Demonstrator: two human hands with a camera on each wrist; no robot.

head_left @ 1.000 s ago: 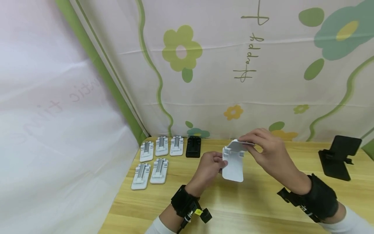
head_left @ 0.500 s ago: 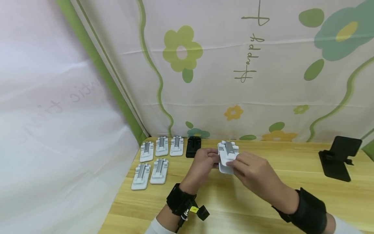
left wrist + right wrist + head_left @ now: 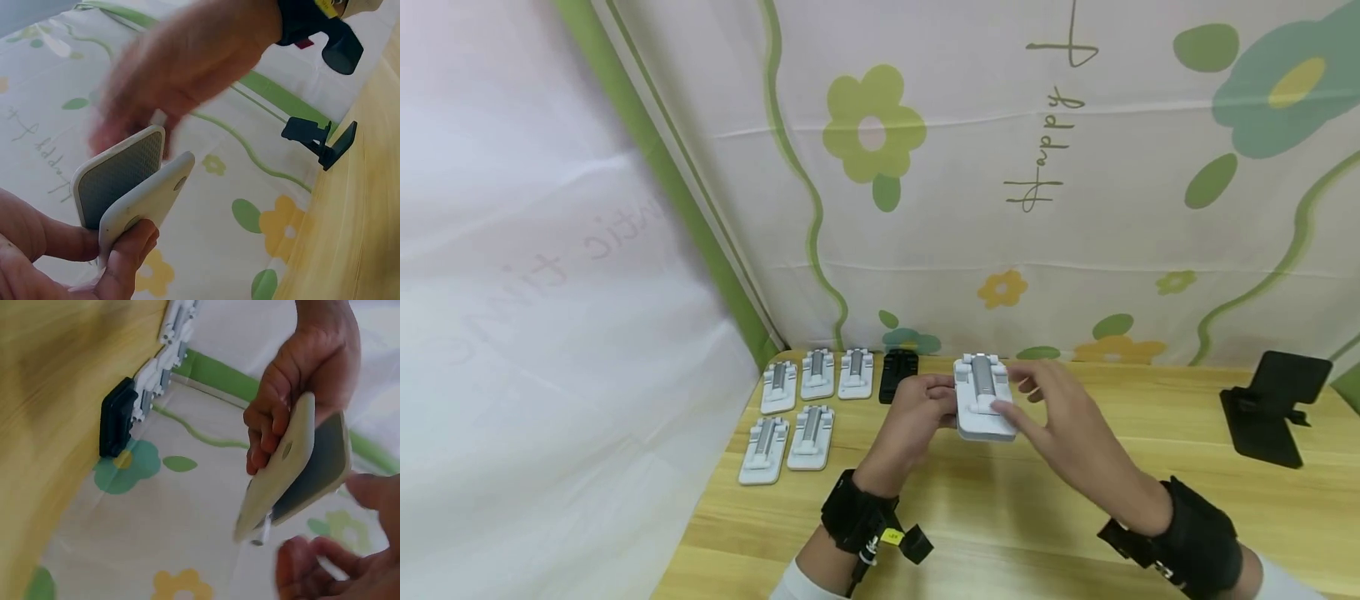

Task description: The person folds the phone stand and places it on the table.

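Observation:
A white phone stand (image 3: 983, 425) with a grey strip on its face is held up over the table. My left hand (image 3: 920, 421) grips it from the left; in the left wrist view, finger and thumb pinch the stand's lower plate (image 3: 140, 209). Its two plates are folded almost together, a narrow wedge-shaped gap between them. At the right side is my right hand (image 3: 1063, 425), fingers relaxed and apart. In the right wrist view its thumb (image 3: 369, 490) lies right at the plate's edge, and the other fingers curve loosely past the stand.
Several folded white phone stands (image 3: 808, 446) lie in two rows at the table's left. Beside them lies a folded black stand (image 3: 897, 377). An unfolded black stand (image 3: 1273, 408) is at the far right. A flower-print cloth (image 3: 940, 250) hangs behind the wooden table (image 3: 1000, 533).
The stand's upper plate has swung down from raised to nearly folded, and its grey-strip side now faces up. My right hand has let go of the plate, its fingers moving off to the right.

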